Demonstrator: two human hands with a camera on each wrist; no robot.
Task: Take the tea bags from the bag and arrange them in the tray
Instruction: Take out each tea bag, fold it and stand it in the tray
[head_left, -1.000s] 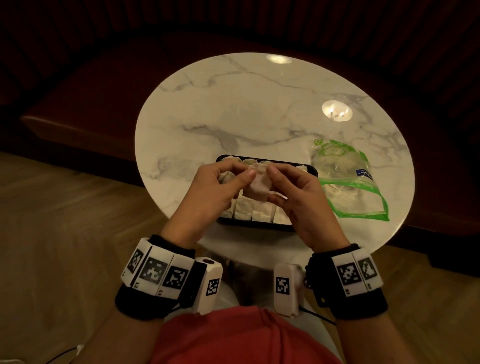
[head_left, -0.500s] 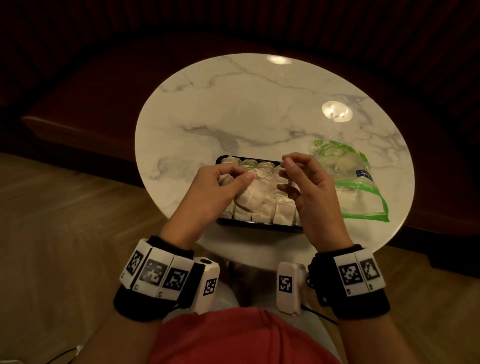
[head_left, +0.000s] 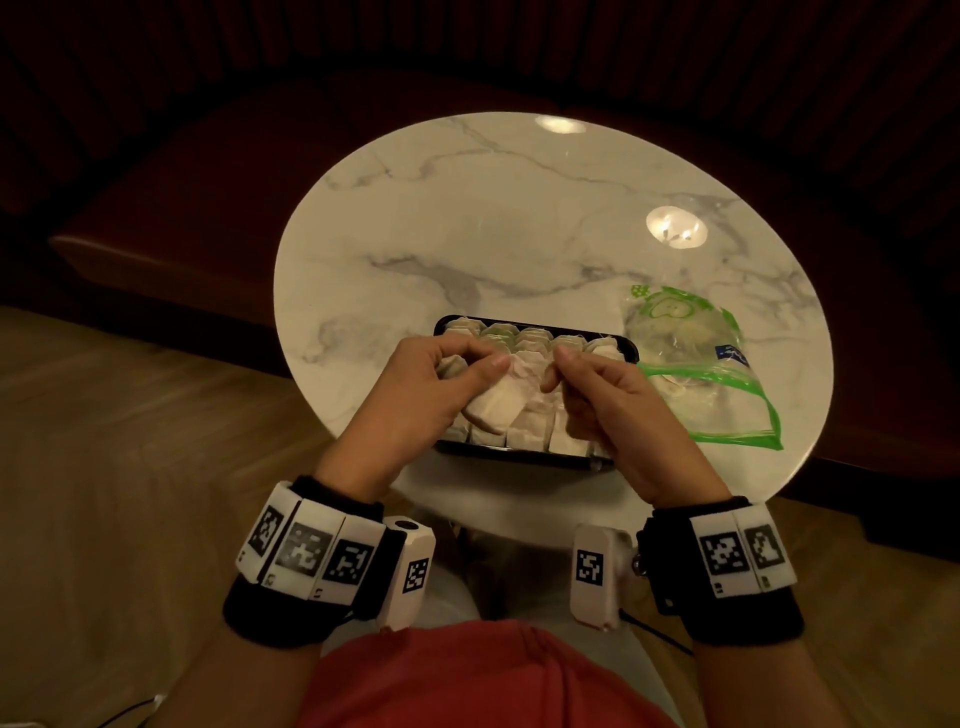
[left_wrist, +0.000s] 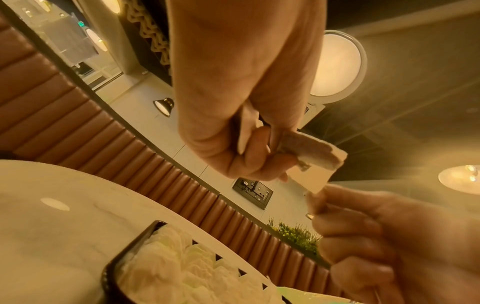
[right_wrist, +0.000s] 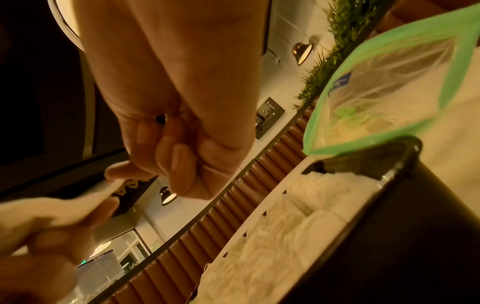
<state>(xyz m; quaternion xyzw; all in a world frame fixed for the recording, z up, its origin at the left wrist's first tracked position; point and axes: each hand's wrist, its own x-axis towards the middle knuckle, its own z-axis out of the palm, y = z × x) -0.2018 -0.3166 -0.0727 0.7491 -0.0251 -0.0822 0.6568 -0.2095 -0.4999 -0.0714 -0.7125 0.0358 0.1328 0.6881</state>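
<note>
From the head view, our left hand (head_left: 415, 400) pinches a tea bag (head_left: 498, 410) above the black tray (head_left: 524, 454) packed with tea bags, while our right hand (head_left: 608, 410) pinches its other corner; the green-edged bag (head_left: 722, 395) lies just right of the tray on the marble table (head_left: 467, 234). From the left wrist, curled fingers (left_wrist: 249, 148) grip the tea bag. From the right wrist, our thumb and forefinger close on its edge.

Half a second ago the right hand (head_left: 613, 410) was lifted off to the right, clear of the tea bag (head_left: 501, 410); now it has come back in and pinches the bag's paper tag beside the left hand (head_left: 431, 395); the bag has turned, hanging lower at the left over the tray (head_left: 519, 453).
</note>
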